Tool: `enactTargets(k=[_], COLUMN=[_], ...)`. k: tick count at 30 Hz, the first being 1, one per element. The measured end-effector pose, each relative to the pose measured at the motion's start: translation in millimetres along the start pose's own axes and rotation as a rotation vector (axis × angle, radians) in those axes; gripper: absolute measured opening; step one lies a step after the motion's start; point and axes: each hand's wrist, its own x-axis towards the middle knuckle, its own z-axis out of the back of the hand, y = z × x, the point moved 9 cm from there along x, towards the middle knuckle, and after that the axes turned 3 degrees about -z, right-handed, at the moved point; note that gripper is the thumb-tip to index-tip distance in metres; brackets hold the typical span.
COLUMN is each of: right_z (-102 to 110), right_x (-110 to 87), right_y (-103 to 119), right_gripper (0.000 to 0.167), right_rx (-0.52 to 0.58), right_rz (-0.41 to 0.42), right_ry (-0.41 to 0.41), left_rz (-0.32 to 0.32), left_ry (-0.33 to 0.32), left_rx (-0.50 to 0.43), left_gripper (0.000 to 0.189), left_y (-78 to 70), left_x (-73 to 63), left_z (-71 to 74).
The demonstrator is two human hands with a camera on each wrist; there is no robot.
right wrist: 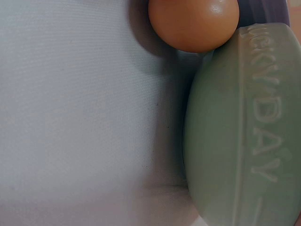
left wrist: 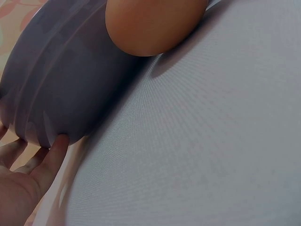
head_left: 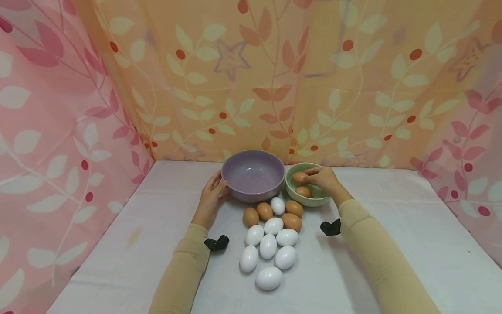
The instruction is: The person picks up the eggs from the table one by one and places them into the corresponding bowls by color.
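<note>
A wide purple bowl (head_left: 252,194) stands at the back of the table. Against its left outer side rests my left hand (head_left: 209,198), the fingers (left wrist: 52,157) and thumb spread along the wall in the left wrist view. My right hand (head_left: 324,181) pinches a brown egg (head_left: 300,178) inside the small green bowl (head_left: 310,202), which stands to the right of the purple one. Another brown egg (head_left: 303,192) lies in the green bowl. Raised lettering shows on the green bowl's side (right wrist: 225,132) in the right wrist view, where the right hand is out of sight.
In front of the bowls, several brown eggs (head_left: 251,216) and several white eggs (head_left: 268,246) lie loose on the white tablecloth (head_left: 137,261). One white egg (head_left: 269,278) is nearest to me. Flowered curtains (head_left: 251,87) hang behind and at both sides.
</note>
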Motion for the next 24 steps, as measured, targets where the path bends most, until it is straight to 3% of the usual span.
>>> enactTargets(k=[12,24], right_z=[0,5], right_x=[1.3,-8.8], right_y=[2,10], right_gripper=[0.052,0.048], right_rx=[-0.137,-0.102], right_rz=[0.03,0.095], right_ry=[-0.019,-0.048], left_rz=[-0.004,-0.006], left_ry=[0.009,0.009], left_rx=[0.005,0.015], left_gripper=[0.058,0.058], left_y=[-1.4,-0.1], left_x=[-0.5,-0.4], left_z=[-0.5,-0.4])
